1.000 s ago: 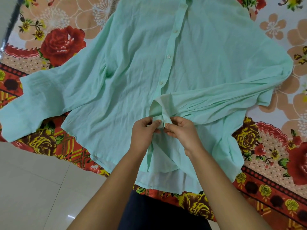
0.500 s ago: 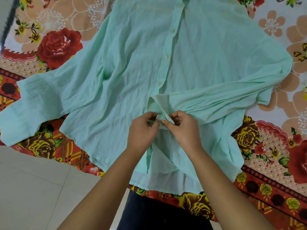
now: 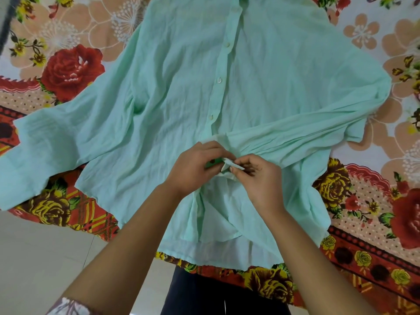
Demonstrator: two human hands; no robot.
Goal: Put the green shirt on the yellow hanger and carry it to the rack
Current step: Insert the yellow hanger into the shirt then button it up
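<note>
The mint green shirt (image 3: 181,92) lies spread out, front up, on a flowered bedsheet, its collar end far from me and its hem near me. Its button placket runs down the middle, with three buttons in sight above my hands. One sleeve lies folded across the lower front. My left hand (image 3: 193,167) and my right hand (image 3: 256,178) meet at the lower placket, each pinching an edge of the fabric between fingers and thumb. No yellow hanger and no rack are in view.
The flowered bedsheet (image 3: 68,71) in red, orange and white covers the bed under the shirt. Pale tiled floor (image 3: 41,253) shows at the lower left, by the bed's edge. My dark trousers show at the bottom centre.
Both hands have stayed at the lower placket and closed in on each other, working the fabric edges between the fingers. The shirt has hardly shifted.
</note>
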